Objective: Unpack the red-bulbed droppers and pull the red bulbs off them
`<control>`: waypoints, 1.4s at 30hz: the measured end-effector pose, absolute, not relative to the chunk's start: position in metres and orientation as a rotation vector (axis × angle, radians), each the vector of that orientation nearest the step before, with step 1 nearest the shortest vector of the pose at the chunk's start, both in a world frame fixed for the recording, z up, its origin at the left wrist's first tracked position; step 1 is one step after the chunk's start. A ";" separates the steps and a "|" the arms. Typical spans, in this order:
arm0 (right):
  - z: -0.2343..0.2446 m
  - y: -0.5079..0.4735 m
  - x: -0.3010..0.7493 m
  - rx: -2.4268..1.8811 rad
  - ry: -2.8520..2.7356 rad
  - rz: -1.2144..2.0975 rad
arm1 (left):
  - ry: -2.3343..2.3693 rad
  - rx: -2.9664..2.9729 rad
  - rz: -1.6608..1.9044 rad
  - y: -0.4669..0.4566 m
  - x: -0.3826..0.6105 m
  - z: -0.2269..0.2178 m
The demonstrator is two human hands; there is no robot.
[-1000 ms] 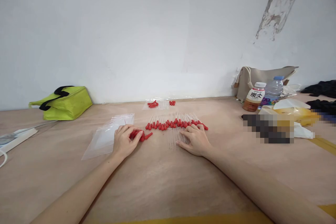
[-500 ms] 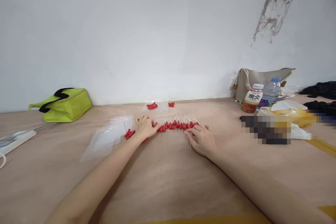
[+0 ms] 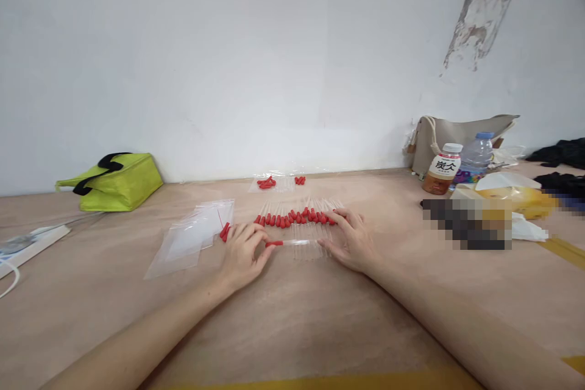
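Observation:
A row of thin clear droppers with red bulbs (image 3: 292, 217) lies on the table in front of me, their clear tubes pointing away and towards me. My left hand (image 3: 244, 254) is closed at the near left of the row, thumb and fingers pinching the red bulb of one dropper (image 3: 275, 244). This dropper lies crosswise, its clear part towards the right. My right hand (image 3: 354, 241) rests at the row's right end with its fingers apart. Its index fingertip is by the last red bulbs, the thumb beside the clear tubes. Loose red bulbs (image 3: 224, 232) lie left of my left hand.
Clear plastic bags (image 3: 183, 244) lie at left. Behind the row, another bag holds red pieces (image 3: 266, 183). A lime-green bag (image 3: 123, 183) and white power strip (image 3: 34, 247) are farther left. Bottles (image 3: 443, 170), a beige bag (image 3: 466, 131) and yellow packaging (image 3: 512, 195) stand right.
My left hand has drawn back from the row's left end towards me and now pinches a crosswise dropper. The right hand's index finger has moved up onto the row's right end.

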State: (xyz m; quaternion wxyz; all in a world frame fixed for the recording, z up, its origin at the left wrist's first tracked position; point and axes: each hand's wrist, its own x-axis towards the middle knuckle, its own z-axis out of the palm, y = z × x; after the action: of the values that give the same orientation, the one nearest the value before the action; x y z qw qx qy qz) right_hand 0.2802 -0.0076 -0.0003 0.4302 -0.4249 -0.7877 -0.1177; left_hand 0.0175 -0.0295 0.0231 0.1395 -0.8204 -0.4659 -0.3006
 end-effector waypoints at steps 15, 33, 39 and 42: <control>-0.009 -0.015 0.242 -0.769 -2.298 -0.290 | -1.167 -2.494 -0.932 -0.038 0.020 0.006; -0.006 -0.027 0.242 -0.675 -2.343 -0.349 | -1.027 -2.752 -0.806 -0.045 0.020 0.013; -0.007 -0.022 0.264 -0.802 -2.258 -0.301 | -1.131 -2.677 -0.884 -0.044 -0.006 0.006; -0.008 -0.016 0.275 -0.920 -2.183 -0.293 | -1.172 -2.668 -0.976 -0.044 -0.014 0.003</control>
State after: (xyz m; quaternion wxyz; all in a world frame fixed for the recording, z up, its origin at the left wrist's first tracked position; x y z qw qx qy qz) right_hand 0.2746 -0.0159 -0.0081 0.3685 -0.3583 -0.8502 -0.1143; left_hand -0.0141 -0.0444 0.0030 0.0342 -0.8677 -0.3811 -0.3173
